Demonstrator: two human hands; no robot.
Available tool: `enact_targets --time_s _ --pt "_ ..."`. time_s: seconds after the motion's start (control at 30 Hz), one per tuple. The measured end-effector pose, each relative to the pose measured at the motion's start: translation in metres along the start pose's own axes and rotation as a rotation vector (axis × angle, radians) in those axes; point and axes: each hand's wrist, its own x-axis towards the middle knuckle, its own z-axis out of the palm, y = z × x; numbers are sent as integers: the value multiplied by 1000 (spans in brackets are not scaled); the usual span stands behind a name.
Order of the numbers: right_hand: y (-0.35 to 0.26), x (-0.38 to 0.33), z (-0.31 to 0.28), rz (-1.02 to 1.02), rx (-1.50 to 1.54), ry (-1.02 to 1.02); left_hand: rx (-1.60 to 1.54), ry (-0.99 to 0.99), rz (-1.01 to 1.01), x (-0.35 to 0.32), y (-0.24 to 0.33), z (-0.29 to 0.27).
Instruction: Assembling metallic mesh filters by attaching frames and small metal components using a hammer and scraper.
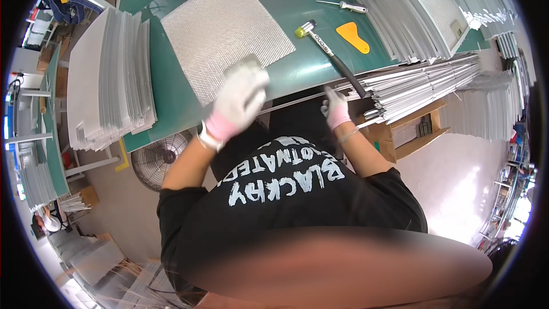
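Mesh sheet (220,31) near table edge, left hand (240,100) overlapping

A green-topped workbench (171,97) stands over a glossy pale floor (457,183) (a round fan (160,163) beneath).

A metalwork workshop seen from above, green-topped counter (171,97), tall stacks of silver mesh filter panels (114,80) at both sides, bundles of thin aluminium strips (423,83), a rubber mallet (329,51), screwdriver (346,6), orange scraper (353,36), floor fan (160,163), shelving beyond
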Motion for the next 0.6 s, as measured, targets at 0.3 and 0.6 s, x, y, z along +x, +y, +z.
enact_targets --time_s 0.3,0.6 --pt "4 -51 10 112 288 -334 -1464 79 -880 -137 13 132" --pt "-57 -45 -78 -87 653 -264 -844 984 -259 -138 37 -23"
